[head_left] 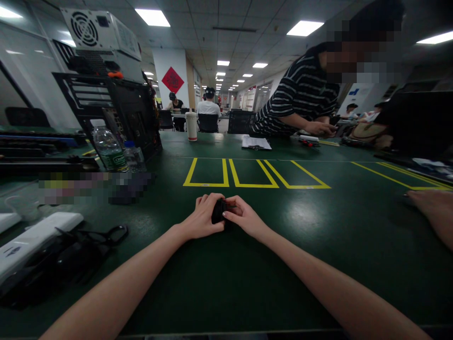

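Both hands meet at a small black object [218, 211] low over the green table, just nearer than the yellow tape outlines. Its kind does not show clearly, since fingers cover much of it. My left hand [204, 216] is curled around its left side, thumb towards me and fingers over the far side. From the right, my right hand [244, 215] pinches at the object's edge with thumb and forefinger. A dark reddish bit near those fingertips is too small to make out.
Yellow tape outlines [249, 185] mark the green table [226, 283]. At left are a white power strip [46, 231], black cables, bottles [106, 144] and a computer case [130, 113]. A cup [191, 126] and clipboard [256, 142] stand farther back. Another person's hand [433, 208] rests at right.
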Demonstrator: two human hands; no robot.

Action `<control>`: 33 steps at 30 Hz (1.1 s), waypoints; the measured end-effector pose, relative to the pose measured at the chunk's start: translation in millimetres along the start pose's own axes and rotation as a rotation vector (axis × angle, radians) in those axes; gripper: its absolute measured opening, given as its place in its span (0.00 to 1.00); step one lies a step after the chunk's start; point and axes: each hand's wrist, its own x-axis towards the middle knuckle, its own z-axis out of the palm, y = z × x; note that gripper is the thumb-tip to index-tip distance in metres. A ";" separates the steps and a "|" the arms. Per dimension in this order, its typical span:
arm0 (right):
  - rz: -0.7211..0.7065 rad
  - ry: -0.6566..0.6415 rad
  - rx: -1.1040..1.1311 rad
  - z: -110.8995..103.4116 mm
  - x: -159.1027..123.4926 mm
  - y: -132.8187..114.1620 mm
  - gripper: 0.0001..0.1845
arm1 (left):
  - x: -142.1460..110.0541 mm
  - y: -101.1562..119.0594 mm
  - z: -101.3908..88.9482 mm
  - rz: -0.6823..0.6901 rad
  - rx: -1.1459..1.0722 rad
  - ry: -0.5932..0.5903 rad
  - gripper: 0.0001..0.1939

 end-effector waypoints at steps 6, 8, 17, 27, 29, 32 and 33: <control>-0.027 -0.013 0.073 2.0 -1.5 -1.5 0.14 | 0.2 -0.7 0.7 -0.002 0.010 0.004 0.26; -0.036 0.013 0.060 3.4 -0.6 0.1 0.13 | -0.1 -0.8 0.7 -0.001 0.010 0.008 0.26; 0.013 0.018 -0.032 3.5 -2.2 -5.0 0.16 | 0.2 -0.6 1.0 -0.006 0.003 0.006 0.26; -0.027 0.013 0.036 3.5 -1.4 -3.2 0.10 | -0.1 -0.6 -0.3 -0.012 0.012 -0.003 0.26; -0.034 0.031 0.024 3.6 -0.1 -1.3 0.11 | -0.2 -1.0 0.4 -0.018 0.017 0.002 0.26; 0.003 0.063 -0.002 2.6 2.0 1.7 0.15 | -0.2 -0.9 0.6 -0.020 0.017 0.000 0.26; 0.021 0.066 -0.006 2.1 2.5 2.5 0.16 | -0.1 -0.7 0.6 -0.019 0.016 0.000 0.26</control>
